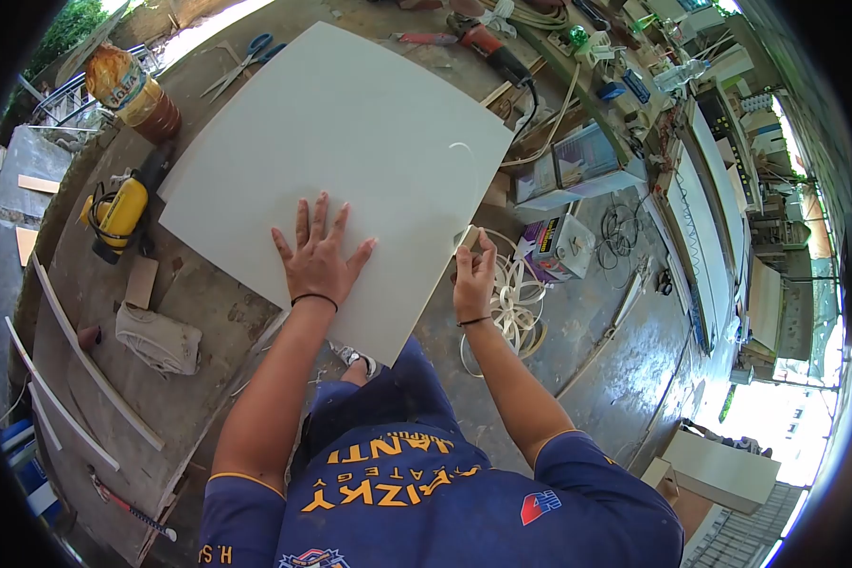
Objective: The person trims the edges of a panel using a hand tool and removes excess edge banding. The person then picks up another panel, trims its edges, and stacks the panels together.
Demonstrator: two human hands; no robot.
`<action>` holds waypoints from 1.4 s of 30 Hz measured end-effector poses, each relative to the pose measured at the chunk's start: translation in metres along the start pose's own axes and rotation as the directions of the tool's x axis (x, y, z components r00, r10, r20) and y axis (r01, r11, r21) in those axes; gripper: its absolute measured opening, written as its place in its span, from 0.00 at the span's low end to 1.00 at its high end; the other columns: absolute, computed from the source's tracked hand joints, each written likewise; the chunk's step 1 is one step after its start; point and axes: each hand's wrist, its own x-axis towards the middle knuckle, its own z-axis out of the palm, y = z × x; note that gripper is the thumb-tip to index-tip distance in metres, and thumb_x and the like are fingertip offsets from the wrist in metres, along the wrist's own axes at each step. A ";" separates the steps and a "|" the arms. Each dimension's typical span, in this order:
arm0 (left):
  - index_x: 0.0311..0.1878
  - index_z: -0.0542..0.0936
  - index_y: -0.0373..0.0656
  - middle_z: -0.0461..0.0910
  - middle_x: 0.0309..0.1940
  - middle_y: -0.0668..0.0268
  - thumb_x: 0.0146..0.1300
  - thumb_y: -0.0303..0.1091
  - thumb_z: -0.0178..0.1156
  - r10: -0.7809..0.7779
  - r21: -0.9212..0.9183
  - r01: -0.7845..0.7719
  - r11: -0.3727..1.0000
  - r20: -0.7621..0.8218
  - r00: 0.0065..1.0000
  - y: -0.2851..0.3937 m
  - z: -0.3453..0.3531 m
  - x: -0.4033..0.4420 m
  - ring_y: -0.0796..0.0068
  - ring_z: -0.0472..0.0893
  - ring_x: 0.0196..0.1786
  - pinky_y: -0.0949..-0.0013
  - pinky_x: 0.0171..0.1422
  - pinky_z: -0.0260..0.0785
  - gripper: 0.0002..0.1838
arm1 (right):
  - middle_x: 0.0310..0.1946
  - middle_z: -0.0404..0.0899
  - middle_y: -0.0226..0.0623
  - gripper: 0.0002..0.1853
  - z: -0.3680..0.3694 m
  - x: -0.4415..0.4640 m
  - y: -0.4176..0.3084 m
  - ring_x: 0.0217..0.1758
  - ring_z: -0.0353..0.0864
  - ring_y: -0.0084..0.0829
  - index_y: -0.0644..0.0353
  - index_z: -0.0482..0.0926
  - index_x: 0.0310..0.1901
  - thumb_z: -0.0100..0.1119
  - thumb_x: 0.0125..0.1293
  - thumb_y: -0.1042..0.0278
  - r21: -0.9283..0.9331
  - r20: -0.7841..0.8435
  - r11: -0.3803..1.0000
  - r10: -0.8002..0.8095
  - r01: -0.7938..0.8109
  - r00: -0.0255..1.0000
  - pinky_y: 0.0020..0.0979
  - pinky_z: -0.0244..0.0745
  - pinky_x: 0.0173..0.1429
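Note:
A large white board lies across the workbench and juts past its edge towards my body. My left hand rests flat on the board with its fingers spread. At the board's right edge, my right hand is closed, thumb and fingers pinched on a small pale block. A thin curled white strip lies on the board's upper right part. Below my right hand, loops of pale strip are heaped on the floor.
Blue scissors, a bottle of brown liquid, a yellow power tool and a folded cloth lie left of the board. An orange grinder is beyond it. Boxes stand on the floor at right.

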 end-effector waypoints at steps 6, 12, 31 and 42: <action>0.72 0.62 0.68 0.51 0.77 0.76 0.62 0.71 0.46 -0.030 0.014 0.030 0.999 0.014 0.999 0.001 0.001 0.001 0.72 0.44 0.80 0.37 0.78 0.32 0.37 | 0.32 0.71 0.27 0.27 0.002 -0.049 0.003 0.31 0.65 0.14 0.64 0.59 0.68 0.55 0.71 0.69 0.059 0.050 0.996 0.071 -0.073 0.996 0.19 0.63 0.35; 0.72 0.62 0.69 0.51 0.77 0.78 0.62 0.72 0.46 -0.045 0.015 0.045 0.999 0.011 0.999 0.002 0.000 0.002 0.73 0.44 0.80 0.36 0.78 0.32 0.37 | 0.38 0.73 0.29 0.26 -0.001 -0.103 0.019 0.33 0.68 0.15 0.55 0.54 0.67 0.51 0.72 0.73 0.026 0.183 1.000 -0.001 -0.004 0.983 0.18 0.63 0.34; 0.74 0.58 0.72 0.49 0.78 0.78 0.62 0.75 0.40 -0.077 0.098 0.077 0.992 -0.007 0.997 0.003 0.009 0.001 0.74 0.45 0.80 0.33 0.77 0.33 0.38 | 0.43 0.73 0.38 0.26 -0.003 -0.177 0.006 0.44 0.74 0.21 0.61 0.53 0.61 0.57 0.69 0.75 0.065 0.385 0.989 0.099 -0.134 0.918 0.23 0.71 0.47; 0.75 0.57 0.68 0.46 0.78 0.77 0.64 0.73 0.38 -0.061 0.125 0.062 0.990 -0.009 0.998 0.004 0.011 0.002 0.72 0.44 0.80 0.33 0.77 0.35 0.38 | 0.35 0.78 0.34 0.24 -0.045 -0.183 -0.003 0.38 0.78 0.25 0.62 0.67 0.53 0.68 0.60 0.67 -0.152 0.606 0.978 0.206 -0.142 0.769 0.27 0.74 0.45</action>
